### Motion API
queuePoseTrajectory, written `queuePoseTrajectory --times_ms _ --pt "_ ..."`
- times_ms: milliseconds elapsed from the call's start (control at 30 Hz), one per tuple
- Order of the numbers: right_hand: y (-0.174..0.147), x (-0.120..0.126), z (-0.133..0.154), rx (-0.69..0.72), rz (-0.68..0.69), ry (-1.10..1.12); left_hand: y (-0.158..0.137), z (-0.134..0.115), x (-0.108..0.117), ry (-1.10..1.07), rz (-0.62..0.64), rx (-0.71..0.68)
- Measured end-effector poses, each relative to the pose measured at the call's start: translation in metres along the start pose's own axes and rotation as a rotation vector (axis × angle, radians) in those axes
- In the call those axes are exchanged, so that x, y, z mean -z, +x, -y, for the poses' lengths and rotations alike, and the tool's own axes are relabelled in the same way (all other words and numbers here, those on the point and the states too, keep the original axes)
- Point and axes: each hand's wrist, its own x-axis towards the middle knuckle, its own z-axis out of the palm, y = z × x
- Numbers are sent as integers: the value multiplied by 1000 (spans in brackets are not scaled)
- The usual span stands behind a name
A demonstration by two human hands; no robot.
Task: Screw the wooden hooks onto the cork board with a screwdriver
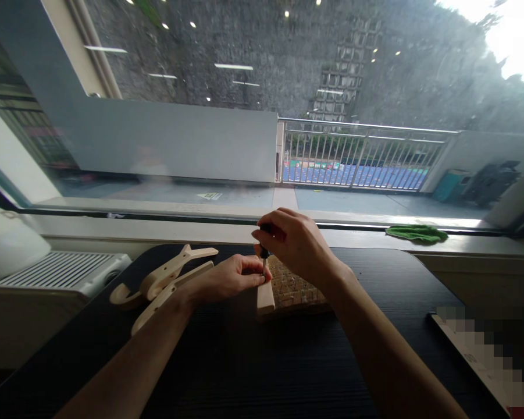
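In the head view my right hand [294, 235] is closed around the black handle of a screwdriver [264, 263], whose metal shaft points straight down. The tip meets a pale wooden piece [266, 298] lying along the left edge of a brown, patterned board [294, 285]. My left hand [233, 276] reaches in from the left, thumb and fingers pinched about the screwdriver's tip against the wood. Whatever lies between those fingertips is too small and covered to make out. Several curved pale wooden parts [166, 276] lie left of my left hand, partly behind that forearm.
Everything rests on a black table [227, 361]. A green cloth [416, 234] lies on the windowsill at the right. Left of the table are a white slatted unit [65, 270] and a white rounded container [11, 244]. A wooden strip [466, 355] sits at the right edge, partly pixelated.
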Motion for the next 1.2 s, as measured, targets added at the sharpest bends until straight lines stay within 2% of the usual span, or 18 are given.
queuePoseTrajectory --times_ms 267,500,700,900,1200 --pt "-2 -7 1 -31 9 80 0 0 1 11 -7 15" --pt "-2 5 1 -6 103 101 0 1 1 -1 -14 -13" --pt "-2 7 -7 -18 56 47 0 1 0 1 -26 -10" --pt "0 1 -3 -22 30 52 0 3 -2 -28 -27 27" --pt "-2 -3 1 -71 51 163 0 0 -1 -15 -34 26"
